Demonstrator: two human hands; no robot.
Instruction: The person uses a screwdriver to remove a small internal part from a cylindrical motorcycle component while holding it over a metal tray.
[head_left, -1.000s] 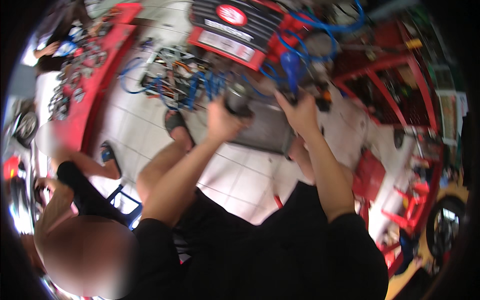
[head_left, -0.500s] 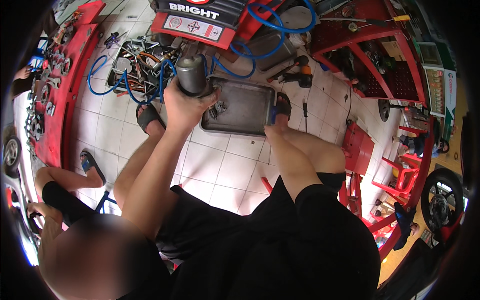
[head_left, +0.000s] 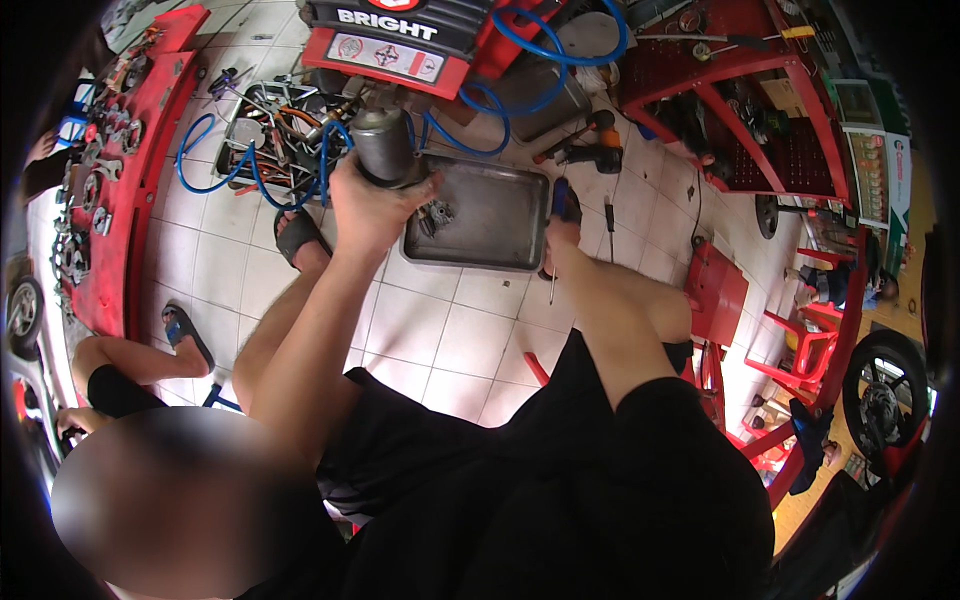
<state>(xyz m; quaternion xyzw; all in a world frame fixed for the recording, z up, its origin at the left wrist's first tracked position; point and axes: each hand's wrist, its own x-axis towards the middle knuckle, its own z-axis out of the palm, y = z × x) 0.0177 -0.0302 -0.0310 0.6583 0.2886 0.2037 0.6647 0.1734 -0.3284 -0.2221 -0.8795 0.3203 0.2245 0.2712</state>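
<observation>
My left hand (head_left: 368,205) is wrapped round the lower end of a grey metal cylinder (head_left: 384,145), held upright beside the tray's left end. What the cylinder belongs to does not show. My right hand (head_left: 563,234) grips a blue-handled screwdriver (head_left: 560,194) at the tray's right end. Its handle sticks out beyond the fist, and a thin shaft points back toward me. Between my hands, a grey metal tray (head_left: 485,262) lies on the floor. Small dark metal parts (head_left: 440,212) sit in its left side, near my left fingers.
A box of hand tools (head_left: 265,130) and a coiled blue hose (head_left: 190,180) lie at the far left. An orange-and-black power drill (head_left: 598,150) and another screwdriver (head_left: 610,215) are right of the tray. Red benches (head_left: 150,200) flank the tiled floor; another person sits at my left.
My right hand has moved slightly right and turned, so the blue handle now points away from me over my foot. My left hand and the cylinder have barely moved.
</observation>
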